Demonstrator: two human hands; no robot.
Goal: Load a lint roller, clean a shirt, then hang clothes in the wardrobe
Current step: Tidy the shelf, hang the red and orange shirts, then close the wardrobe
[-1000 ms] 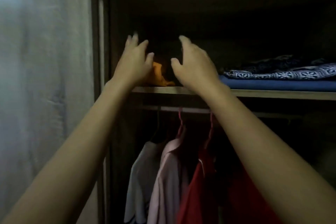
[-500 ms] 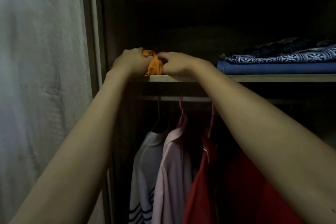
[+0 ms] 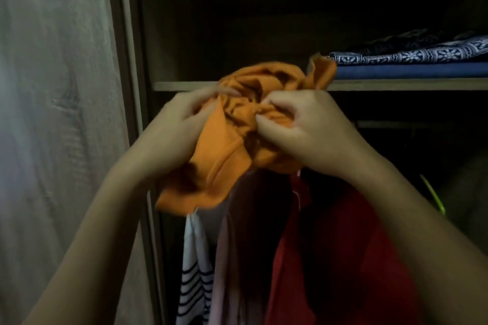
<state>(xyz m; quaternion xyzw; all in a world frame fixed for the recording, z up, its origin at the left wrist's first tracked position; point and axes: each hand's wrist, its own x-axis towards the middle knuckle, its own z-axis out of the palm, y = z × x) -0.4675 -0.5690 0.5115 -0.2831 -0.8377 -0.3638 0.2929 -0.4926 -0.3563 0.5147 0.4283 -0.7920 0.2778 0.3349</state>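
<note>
fingers (image 3: 266, 124) both pinching orange cloth (image 3: 232, 140) | bundle between my hands, off shelf (image 3: 184, 86) | right hand (image 3: 303, 129) nearer

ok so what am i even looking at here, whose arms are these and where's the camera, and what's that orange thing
The camera is worn on a person's head and looks forward and down, so the two bare arms reaching in from the bottom are the wearer's own. There is only this one view. They stand at an open wardrobe. The left hand and the right hand both grip a bunched-up orange garment, held in the air in front of the wooden shelf. On that shelf, to the right, lies a folded stack: a patterned blue-and-white cloth on top of a plain blue one. Below hang a striped white top, a pale pink shirt and a red garment.
</note>
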